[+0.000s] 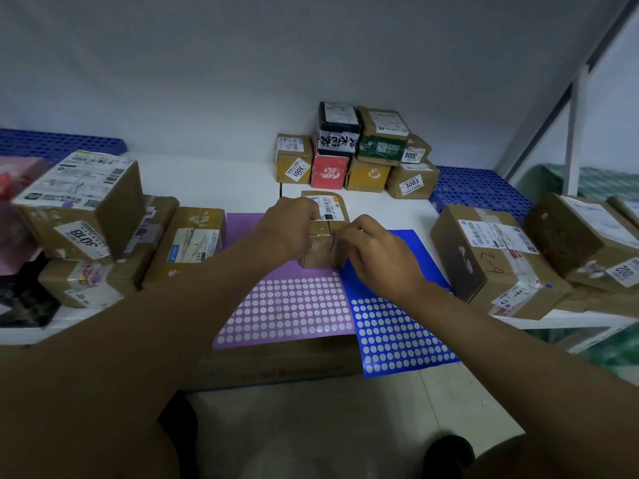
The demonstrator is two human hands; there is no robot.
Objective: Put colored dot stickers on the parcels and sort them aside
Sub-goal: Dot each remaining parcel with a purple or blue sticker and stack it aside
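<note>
A small brown cardboard parcel (326, 216) with a white barcode label stands in the middle of the white shelf, partly on the purple dot sticker sheet (287, 312). My left hand (290, 226) grips its left top edge. My right hand (377, 254) has curled fingers at its right front corner; whether they pinch a sticker is hidden. The blue dot sticker sheet (397, 330) lies under my right wrist and hangs over the shelf's front edge.
Stacked parcels stand at the left (83, 202), at the right (498, 257) and in a pile at the back (359, 150). A flat carton (276, 368) lies under the sheets. Blue perforated mats (480, 191) cover the shelf ends. A metal post (577, 133) rises at right.
</note>
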